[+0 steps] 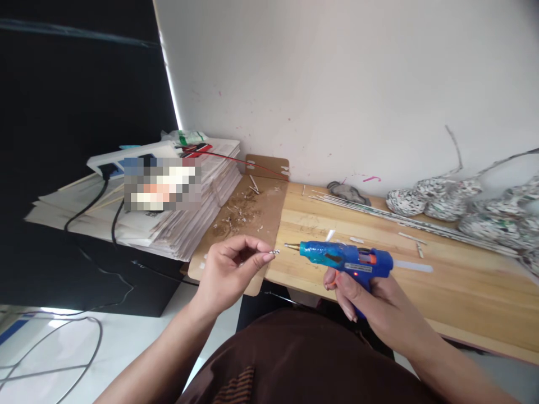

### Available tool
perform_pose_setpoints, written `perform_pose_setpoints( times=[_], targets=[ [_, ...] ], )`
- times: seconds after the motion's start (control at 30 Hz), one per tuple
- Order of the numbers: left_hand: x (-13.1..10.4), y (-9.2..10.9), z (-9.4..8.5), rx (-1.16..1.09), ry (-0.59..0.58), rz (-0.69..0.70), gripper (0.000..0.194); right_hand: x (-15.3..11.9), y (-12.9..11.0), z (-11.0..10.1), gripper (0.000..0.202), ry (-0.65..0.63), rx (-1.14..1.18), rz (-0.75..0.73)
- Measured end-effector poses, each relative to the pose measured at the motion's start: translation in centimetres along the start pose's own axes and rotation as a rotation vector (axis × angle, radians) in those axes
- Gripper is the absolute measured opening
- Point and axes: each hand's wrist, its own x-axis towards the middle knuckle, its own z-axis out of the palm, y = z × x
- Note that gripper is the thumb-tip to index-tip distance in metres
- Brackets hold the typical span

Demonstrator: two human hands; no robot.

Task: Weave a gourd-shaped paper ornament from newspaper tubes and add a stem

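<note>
My right hand (370, 303) is wrapped round the handle of a blue hot glue gun (337, 255), with fingers at its orange trigger. A small red light glows on the gun's body, and a clear glue stick (415, 266) juts from its back. The metal nozzle points left, a short gap away from what my left hand (236, 269) pinches. Between that thumb and forefinger sticks out the tip of a small, twisted piece of black-and-white printed paper (275, 252). Most of this piece is hidden by my fingers.
Bulbous shapes woven from newspaper (446, 205) stand by the wall at right, near long paper rods (379, 213). At left, a tall paper stack (202, 207) carries a power strip (135, 157). Scraps litter the brown board (269, 219). Cables (99, 202) hang down the left side.
</note>
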Motion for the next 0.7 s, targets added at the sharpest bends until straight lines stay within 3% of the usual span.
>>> perform_pose_setpoints(
  times=[0.13, 0.33, 0.7],
  targets=[
    [0.2, 0.4, 0.1, -0.120, -0.009, -0.102, 0.015, -0.2, 0.2, 0.0, 0.026, 0.054, -0.070, -0.150],
    [0.3, 0.0, -0.2, -0.222, -0.068, -0.170, 0.019, -0.2, -0.1, -0.1, 0.010, 0.152, -0.446, -0.474],
    [0.3, -0.7, -0.3, -0.328, -0.122, -0.198, 0.016, 0.2, 0.0, 0.2, 0.014, 0.172, -0.671, -0.639]
  ],
)
